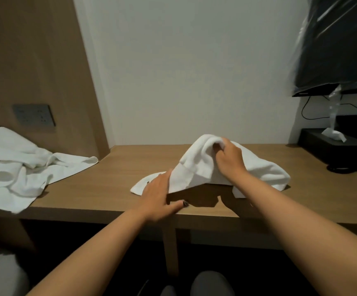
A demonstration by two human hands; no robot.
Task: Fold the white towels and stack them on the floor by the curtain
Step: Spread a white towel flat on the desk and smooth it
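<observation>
Right hand (228,159) fingers bunch limp, light towel (196,167); left hand (158,195) flat, pinning edge. Better grip: corners.

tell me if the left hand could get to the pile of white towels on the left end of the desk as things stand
Probably yes. The left hand rests flat on the desk at the edge of the small towel and holds nothing, and only bare desk lies between it and the pile of white towels.

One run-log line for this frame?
step: folding | right hand: grips raised towel | left hand: flat, touching towel edge on desk | unfolded pile: desk's left end
</observation>
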